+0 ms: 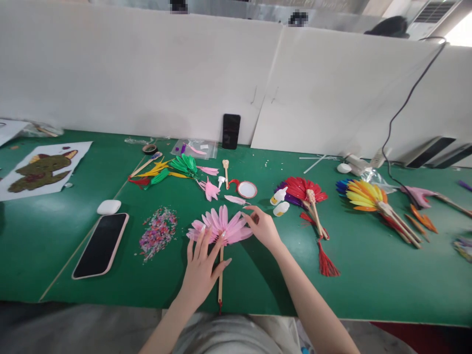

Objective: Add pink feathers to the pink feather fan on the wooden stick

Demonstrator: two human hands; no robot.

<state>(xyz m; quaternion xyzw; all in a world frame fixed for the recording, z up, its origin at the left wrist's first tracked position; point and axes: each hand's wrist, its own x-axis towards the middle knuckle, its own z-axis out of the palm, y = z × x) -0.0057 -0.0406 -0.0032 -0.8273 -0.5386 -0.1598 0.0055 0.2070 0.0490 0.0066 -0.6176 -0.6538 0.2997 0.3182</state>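
Note:
A pink feather fan (222, 221) lies on the green table, its wooden handle (221, 278) towards me. My left hand (201, 265) rests over the fan's lower left part with fingers spread flat on the feathers. At the fan's right edge, my right hand (263, 228) has its fingers bent together on the tip of an outer pink feather; the exact grip is partly hidden. Just beyond the fan lies a loose pink feather (236, 200). Two white glue bottles (279, 196) are near my right hand, one of them on its side.
Pink and purple bits (159, 232), a phone (101, 246) and a white case (108, 207) are on the left. Behind are green feathers (184, 165) and a round white lid (247, 190). Red (306, 189) and yellow (365, 195) feather fans lie right. A dark cable (409, 103) hangs over the partition.

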